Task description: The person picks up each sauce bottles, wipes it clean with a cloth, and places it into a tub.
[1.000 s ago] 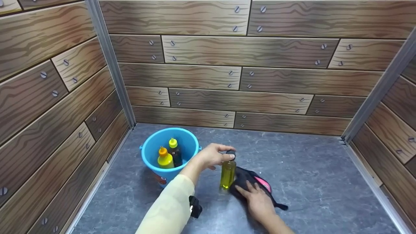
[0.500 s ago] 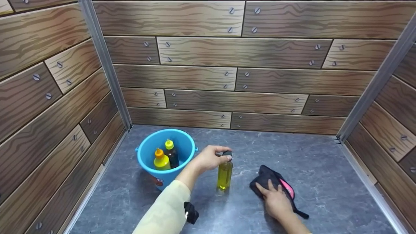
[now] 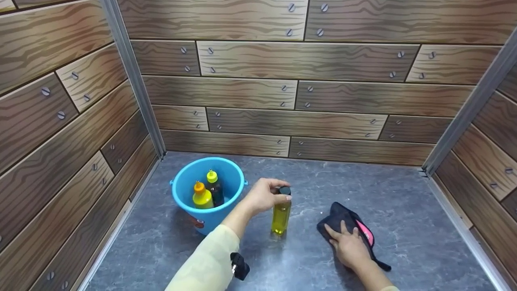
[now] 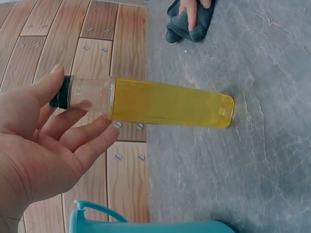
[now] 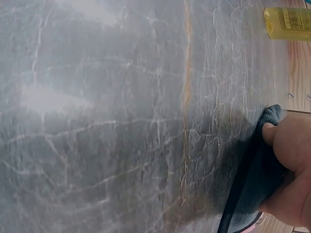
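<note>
A clear bottle of yellow liquid (image 3: 281, 216) with a dark cap stands upright on the grey floor. My left hand (image 3: 264, 196) holds it at the neck, thumb on the cap and fingers round the far side. In the left wrist view the bottle (image 4: 165, 103) lies between thumb and fingers of the left hand (image 4: 53, 141). To its right lies a dark cloth (image 3: 337, 218) with a pink edge. My right hand (image 3: 349, 248) presses flat on it with straight fingers. The right wrist view shows the right hand (image 5: 294, 165) on the cloth (image 5: 252, 194) and the bottle's base (image 5: 286, 23).
A blue bucket (image 3: 206, 220) stands left of the bottle and holds a yellow bottle with an orange cap (image 3: 202, 196) and a dark bottle with a yellow cap (image 3: 216, 190). Wood-pattern walls close the floor at left, back and right.
My right hand slid the dark cloth to the right, away from the yellow bottle it was touching. The left hand stayed on the bottle's neck.
</note>
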The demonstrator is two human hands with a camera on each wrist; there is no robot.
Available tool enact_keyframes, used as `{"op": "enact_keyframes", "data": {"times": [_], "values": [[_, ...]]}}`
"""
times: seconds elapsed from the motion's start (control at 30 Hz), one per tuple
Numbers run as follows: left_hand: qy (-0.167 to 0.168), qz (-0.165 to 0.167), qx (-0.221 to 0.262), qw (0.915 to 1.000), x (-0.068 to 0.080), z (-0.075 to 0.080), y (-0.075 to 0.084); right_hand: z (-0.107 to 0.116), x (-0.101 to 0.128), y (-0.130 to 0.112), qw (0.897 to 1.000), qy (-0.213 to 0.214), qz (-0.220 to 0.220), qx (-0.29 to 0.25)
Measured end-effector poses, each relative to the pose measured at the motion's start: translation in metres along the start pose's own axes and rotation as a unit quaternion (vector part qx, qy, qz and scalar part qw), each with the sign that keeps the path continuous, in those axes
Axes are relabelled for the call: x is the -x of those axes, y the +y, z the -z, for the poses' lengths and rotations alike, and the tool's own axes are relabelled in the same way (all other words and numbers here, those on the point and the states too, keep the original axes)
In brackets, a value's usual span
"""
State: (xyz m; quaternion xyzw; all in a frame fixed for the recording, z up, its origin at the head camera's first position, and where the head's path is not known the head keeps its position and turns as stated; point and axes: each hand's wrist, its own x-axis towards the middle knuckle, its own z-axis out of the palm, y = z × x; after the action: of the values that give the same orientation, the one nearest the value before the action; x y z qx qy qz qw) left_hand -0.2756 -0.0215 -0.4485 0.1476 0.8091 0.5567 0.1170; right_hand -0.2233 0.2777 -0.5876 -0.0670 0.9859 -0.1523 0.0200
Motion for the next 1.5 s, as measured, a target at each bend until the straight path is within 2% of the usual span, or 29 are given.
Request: {"op": "enact_keyframes", "data": {"times": [0.13,0.3,0.57,0.8,0.97,1.2,1.5], "values": [[0.014,0.001,0.006,0.9999,0.000,0.000,0.000,0.000,0.000,-0.001,1.000,0.003,0.006,0.006],[0.027,0.018,0.038,0.9987,0.003,0.006,0.002,-0.001,0.000,-0.001,1.000,0.004,0.011,0.010],[0.024,0.012,0.131,0.9910,0.007,0.028,0.024,-0.002,0.001,-0.001,1.000,0.007,0.003,0.004],[0.022,0.001,0.164,0.9863,0.018,0.068,0.054,-0.002,-0.002,-0.002,1.000,0.001,-0.009,-0.003],[0.043,-0.005,0.167,0.9850,0.027,0.099,0.070,-0.002,-0.001,-0.001,1.000,0.002,-0.005,0.001],[0.069,-0.007,0.153,0.9858,0.044,0.138,0.078,-0.002,0.000,-0.002,1.000,0.006,-0.002,0.002],[0.098,-0.026,0.168,0.9805,0.059,0.179,0.081,-0.002,-0.001,-0.001,1.000,0.002,-0.001,0.000]]}}
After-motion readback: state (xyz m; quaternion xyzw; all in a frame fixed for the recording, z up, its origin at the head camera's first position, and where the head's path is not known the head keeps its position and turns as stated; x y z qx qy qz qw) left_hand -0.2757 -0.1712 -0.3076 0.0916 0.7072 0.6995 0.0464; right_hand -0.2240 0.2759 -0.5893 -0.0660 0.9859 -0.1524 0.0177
